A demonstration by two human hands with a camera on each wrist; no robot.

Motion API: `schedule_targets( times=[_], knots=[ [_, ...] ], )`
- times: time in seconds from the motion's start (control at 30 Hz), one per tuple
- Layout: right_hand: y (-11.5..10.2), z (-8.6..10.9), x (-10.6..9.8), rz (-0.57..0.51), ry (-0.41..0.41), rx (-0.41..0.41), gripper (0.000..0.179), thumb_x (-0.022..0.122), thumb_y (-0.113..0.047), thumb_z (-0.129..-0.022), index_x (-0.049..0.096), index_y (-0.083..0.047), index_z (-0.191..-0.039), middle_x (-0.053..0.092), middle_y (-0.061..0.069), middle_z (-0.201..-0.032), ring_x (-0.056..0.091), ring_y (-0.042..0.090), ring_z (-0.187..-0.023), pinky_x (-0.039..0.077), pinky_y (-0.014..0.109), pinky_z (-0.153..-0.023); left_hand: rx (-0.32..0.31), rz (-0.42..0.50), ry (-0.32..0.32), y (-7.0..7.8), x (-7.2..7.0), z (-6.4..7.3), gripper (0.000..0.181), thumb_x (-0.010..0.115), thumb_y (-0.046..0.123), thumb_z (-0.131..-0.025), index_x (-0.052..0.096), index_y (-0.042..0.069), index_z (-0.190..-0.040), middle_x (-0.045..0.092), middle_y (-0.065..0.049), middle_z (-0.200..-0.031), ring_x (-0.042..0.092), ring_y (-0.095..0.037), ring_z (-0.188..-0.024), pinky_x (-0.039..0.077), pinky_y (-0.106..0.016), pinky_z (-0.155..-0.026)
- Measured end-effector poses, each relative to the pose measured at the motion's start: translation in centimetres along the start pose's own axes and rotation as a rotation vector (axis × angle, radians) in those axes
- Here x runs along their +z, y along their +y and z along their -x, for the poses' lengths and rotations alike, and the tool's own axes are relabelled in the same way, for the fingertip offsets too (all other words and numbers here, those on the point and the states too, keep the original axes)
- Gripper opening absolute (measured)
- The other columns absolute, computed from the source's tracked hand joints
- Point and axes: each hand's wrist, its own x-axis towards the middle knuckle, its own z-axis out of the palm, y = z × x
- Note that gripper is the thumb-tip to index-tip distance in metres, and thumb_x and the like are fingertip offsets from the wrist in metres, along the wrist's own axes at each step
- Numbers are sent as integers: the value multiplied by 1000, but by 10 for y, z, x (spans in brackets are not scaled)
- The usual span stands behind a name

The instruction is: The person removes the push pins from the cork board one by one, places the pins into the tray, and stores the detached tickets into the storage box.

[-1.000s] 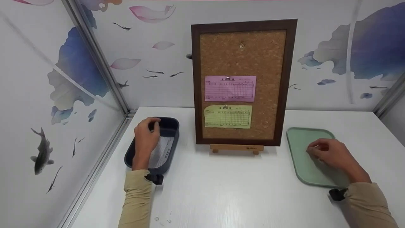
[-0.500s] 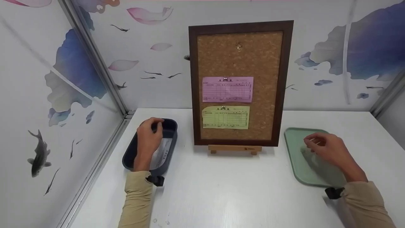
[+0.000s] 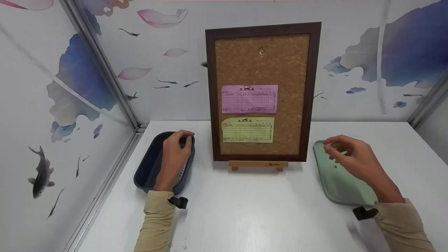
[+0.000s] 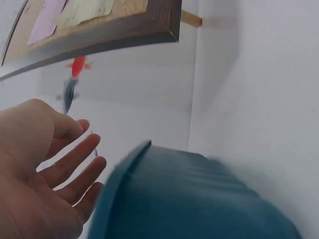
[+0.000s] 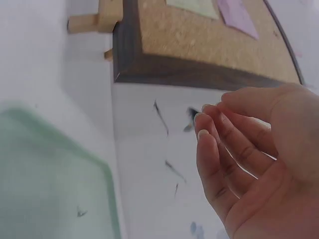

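Left hand (image 3: 175, 154) lies over the bin (image 3: 154, 154) as the head view sees it, thumb and forefinger tips close together near the right rim, the other fingers loosely bent and a little apart. Whether anything is caught between the tips, I cannot tell, nor whether the hand touches the rim. Past the wrist, a strip of a white printed sheet (image 3: 182, 171) shows inside the bin, mostly hidden.

Right hand (image 3: 353, 155) is above the tray (image 3: 334, 189), its fingers curved, with thumb and forefinger brought together at the tips; again, anything held there is too small to make out. A dark speck (image 3: 335, 167) lies on the tray beneath this hand.

Between bin and tray, the corkboard (image 3: 280, 70) stands upright on a wooden stand (image 3: 259, 164) on the white bench (image 3: 245, 206). A pink slip (image 3: 249, 101) and, just below it, a green slip (image 3: 246, 131) are fixed to its lower half. A shiny bit (image 3: 261, 51) sits near the board's top.
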Motion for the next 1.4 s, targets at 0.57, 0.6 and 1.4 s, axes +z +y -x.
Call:
schedule_targets(
  times=[0.57, 0.6, 1.4],
  knots=[
    [-55, -4, 35, -41, 48, -84, 26, 72, -30, -106, 75, -15, -128, 80, 2, -111, 66, -5, -94, 54, 16, -76, 89, 112, -13, 58, 15, -5, 22, 68, 8, -105, 76, 12, -125, 73, -9, -129, 71, -29, -120, 58, -49, -103],
    [-57, -5, 37, -41, 56, -91, 27, 72, -30, -106, 75, -15, -128, 80, 1, -113, 65, -6, -96, 54, 16, -77, 85, 118, -12, 60, 17, -6, 23, 68, 8, -105, 76, 12, -125, 72, -9, -130, 71, -29, -120, 58, -48, -103],
    [-113, -76, 72, -102, 124, -295, 31, 75, -10, -101, 71, -3, -131, 75, 11, -116, 72, 21, -106, 62, 34, -90, 77, 187, 33, 92, 49, -46, 55, 69, 28, -106, 54, 19, -158, 47, -12, -167, 47, -27, -153, 53, -46, -115]
  ],
)
